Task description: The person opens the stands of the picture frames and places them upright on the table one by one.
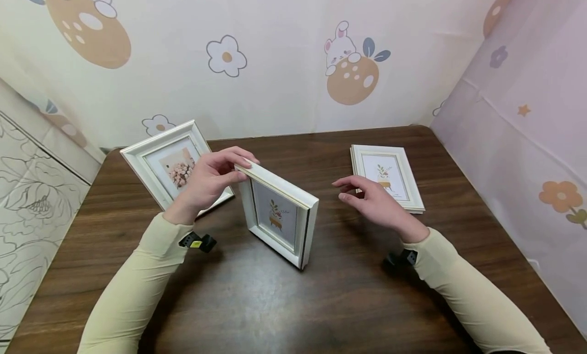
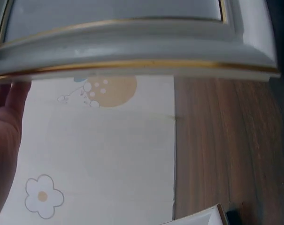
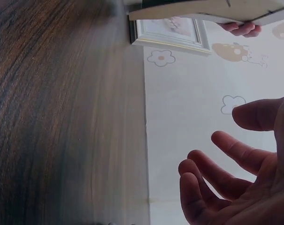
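My left hand grips the top edge of a white picture frame with thin gold lines, near its far left corner. This picture frame stands on edge in the middle of the table, turned at an angle, its print of a plant in an orange pot facing me. In the left wrist view its moulding crosses the top, with the left fingers behind. My right hand hovers to the right, fingers loosely bent, holding nothing. The right wrist view shows the thumb apart from the fingers.
Back left, a white picture frame with a pink flower photo leans upright. Another picture frame with a potted plant print lies flat at the back right, on what looks like a stack. A patterned curtain hangs behind the brown table.
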`<action>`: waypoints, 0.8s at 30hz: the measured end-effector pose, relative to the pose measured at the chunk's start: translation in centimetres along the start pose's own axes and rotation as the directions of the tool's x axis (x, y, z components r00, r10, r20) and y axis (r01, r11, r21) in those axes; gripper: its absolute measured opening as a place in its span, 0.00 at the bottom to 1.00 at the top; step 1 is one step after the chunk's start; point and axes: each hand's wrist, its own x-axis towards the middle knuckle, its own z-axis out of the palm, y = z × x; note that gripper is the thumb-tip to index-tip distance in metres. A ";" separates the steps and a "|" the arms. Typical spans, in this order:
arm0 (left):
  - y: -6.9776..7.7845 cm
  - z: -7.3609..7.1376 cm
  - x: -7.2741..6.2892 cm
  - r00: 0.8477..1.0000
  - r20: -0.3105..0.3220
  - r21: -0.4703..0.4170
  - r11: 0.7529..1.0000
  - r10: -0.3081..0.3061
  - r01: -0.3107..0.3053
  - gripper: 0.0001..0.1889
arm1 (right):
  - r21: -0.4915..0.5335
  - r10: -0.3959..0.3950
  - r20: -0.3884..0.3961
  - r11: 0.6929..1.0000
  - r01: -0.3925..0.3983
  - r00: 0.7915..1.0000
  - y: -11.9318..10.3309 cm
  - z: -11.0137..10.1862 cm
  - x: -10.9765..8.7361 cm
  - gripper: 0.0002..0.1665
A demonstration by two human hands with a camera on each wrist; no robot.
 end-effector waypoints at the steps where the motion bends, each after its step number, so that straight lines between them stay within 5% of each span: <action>1: 0.0 -0.1 0.0 1.000 0.006 -0.048 0.999 0.005 -0.004 0.08 | 0.007 -0.004 0.005 1.000 0.004 1.000 0.0 0.0 -0.1 0.19; 5: -0.5 -0.3 0.1 0.999 0.029 -0.238 0.971 0.039 -0.031 0.07 | 0.050 -0.032 0.022 0.998 0.031 0.999 -0.3 0.1 -0.2 0.18; 12: -1.1 -1.1 0.4 0.995 0.068 -0.532 0.846 0.067 -0.021 0.07 | 0.095 -0.094 0.071 0.992 0.087 0.993 -0.5 1.4 -0.4 0.17; 24: -1.7 -1.4 0.8 0.992 0.072 -0.708 0.706 0.104 -0.023 0.07 | 0.161 -0.170 0.133 0.976 0.148 0.976 -2.8 2.9 -0.8 0.14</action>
